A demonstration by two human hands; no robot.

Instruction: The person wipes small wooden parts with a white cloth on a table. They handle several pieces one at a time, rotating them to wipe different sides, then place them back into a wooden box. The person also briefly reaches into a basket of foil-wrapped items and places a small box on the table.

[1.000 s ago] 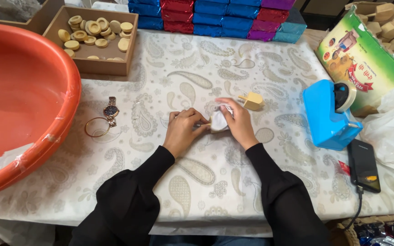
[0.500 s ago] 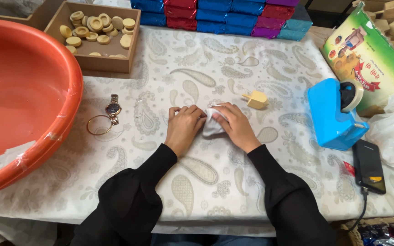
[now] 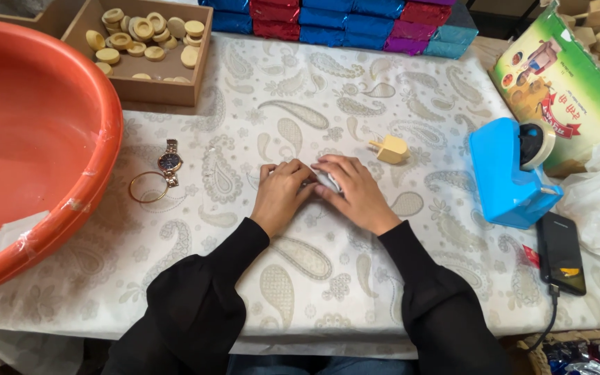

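Both hands are laid flat on the desk point(image 3: 300, 292), which is covered by a white cloth with a grey paisley pattern. The left hand point(image 3: 280, 196) and the right hand point(image 3: 353, 192) are pressed close together, fingertips almost meeting. A small white packet point(image 3: 326, 182) is seen between them, mostly hidden under the fingers. It is pinned down by the right hand, whose fingers are curled over it. The left hand's fingers are bent and touch the packet's edge, but how firmly it is held cannot be told. Black sleeves are worn on both arms.

A small pale yellow wooden piece point(image 3: 391, 149) is seen just beyond the right hand, apart from it. A blue tape dispenser point(image 3: 510, 182) is placed further to the right, and a black phone point(image 3: 561, 253) with a cable is laid near it. A wristwatch point(image 3: 169, 162) and a thin bangle point(image 3: 149, 187) are laid to the left of the hands. A big orange tub point(image 3: 43, 139) is set at the left edge. A cardboard box point(image 3: 144, 76) with round wooden discs inside is placed at the far left of the desk.
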